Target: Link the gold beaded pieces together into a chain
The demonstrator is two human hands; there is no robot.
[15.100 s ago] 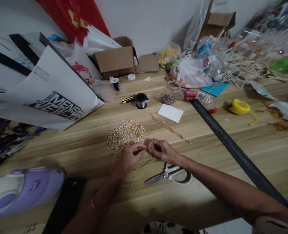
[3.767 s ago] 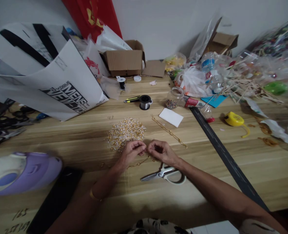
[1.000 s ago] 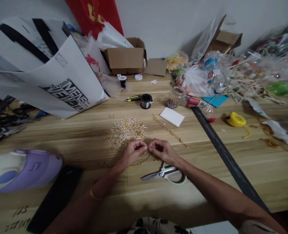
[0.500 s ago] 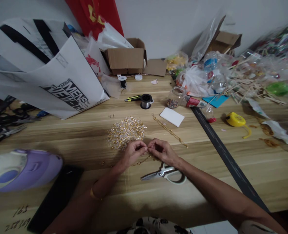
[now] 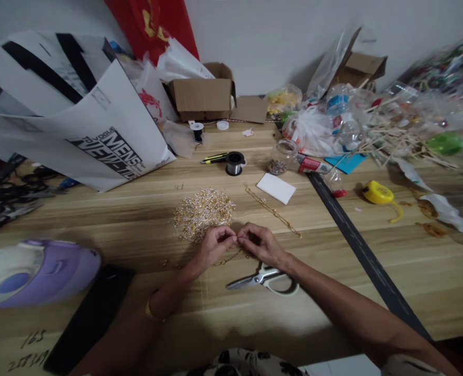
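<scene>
My left hand [image 5: 216,244] and my right hand [image 5: 263,244] meet fingertip to fingertip over the table, both in a pinch. What lies between the fingertips is too small to make out. A gold chain [image 5: 228,259] runs along the tabletop just under them. Thin pale strands [image 5: 204,290] show below my left wrist. Beyond my left hand sits a heap of gold and clear beaded pieces [image 5: 203,211]. White-handled scissors [image 5: 260,279] lie beside my right wrist, blades pointing left. Another gold chain [image 5: 272,210] is stretched out beyond my right hand.
A spool of wire [image 5: 235,164], a yellow-black cutter [image 5: 214,157], a jar of beads [image 5: 281,157] and a white card [image 5: 276,188] stand farther back. A dark strip [image 5: 366,253] crosses the right side, near a yellow tape measure [image 5: 378,192]. At left is a purple-and-white device [image 5: 55,271].
Both hands keep the same pinch in nearly the same place. Nothing on the table has visibly moved; only the camera view shifts very slightly.
</scene>
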